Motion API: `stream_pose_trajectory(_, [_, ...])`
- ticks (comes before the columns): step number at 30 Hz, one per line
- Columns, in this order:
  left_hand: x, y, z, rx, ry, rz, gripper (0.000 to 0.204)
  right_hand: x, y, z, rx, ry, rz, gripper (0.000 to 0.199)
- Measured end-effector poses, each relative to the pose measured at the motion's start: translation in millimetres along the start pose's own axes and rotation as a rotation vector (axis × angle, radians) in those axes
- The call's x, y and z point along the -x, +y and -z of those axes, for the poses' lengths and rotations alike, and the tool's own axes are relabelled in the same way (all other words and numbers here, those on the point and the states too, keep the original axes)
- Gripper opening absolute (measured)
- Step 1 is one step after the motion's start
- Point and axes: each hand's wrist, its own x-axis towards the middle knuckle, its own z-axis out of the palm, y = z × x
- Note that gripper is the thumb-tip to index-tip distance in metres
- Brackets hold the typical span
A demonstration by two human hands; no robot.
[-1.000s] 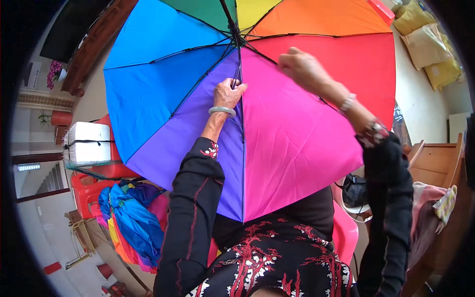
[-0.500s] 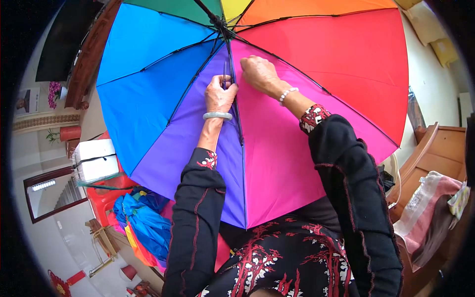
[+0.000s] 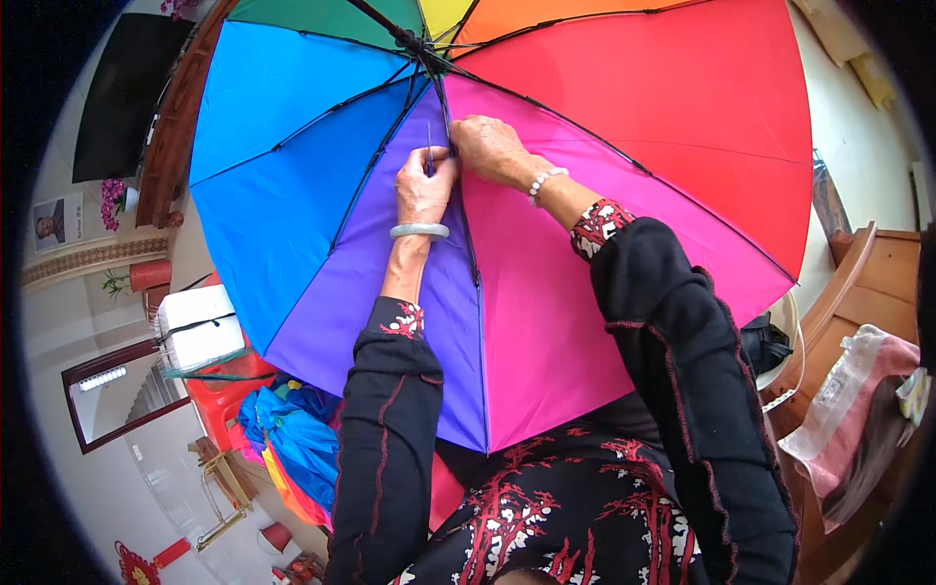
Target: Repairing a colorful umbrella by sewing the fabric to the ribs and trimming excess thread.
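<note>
An opened rainbow umbrella (image 3: pixel 556 322) lies over my lap with its inside facing me. Its dark ribs (image 3: pixel 378 154) meet at a black hub (image 3: pixel 419 49) near the top. My left hand (image 3: pixel 424 190) is closed beside the rib between the purple and pink panels. A thin pointed tool (image 3: pixel 429 141) sticks up from its fingers; its exact kind is too small to tell. Close by on the right, my right hand (image 3: pixel 490 148) has its fingers pinched together at the same rib, over the pink panel. Whatever they hold is hidden.
At the left, crumpled colourful umbrella fabric (image 3: pixel 292 434) rests beside a red plastic stool (image 3: pixel 219 400) with a white box (image 3: pixel 200 324) on it. A wooden bench (image 3: pixel 882 292) with a pink cloth (image 3: pixel 848 409) stands at the right. A dark bag (image 3: pixel 765 343) sits near my right sleeve.
My right hand has moved left, from over the pink panel to the rib. My left hand has shifted slightly left with the thin pointed tool still in it.
</note>
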Motion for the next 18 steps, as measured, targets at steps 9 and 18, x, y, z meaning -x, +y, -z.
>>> stream_pose_trajectory(9, [-31, -22, 16, -0.231, -0.205, -0.298, 0.020, -2, 5, 3, -0.037, -0.129, 0.008, 0.017])
stream_pose_trajectory(18, [-35, -23, 6, -0.323, -0.217, -0.414, 0.013, 2, 8, -2, -0.101, -0.054, -0.055, 0.016])
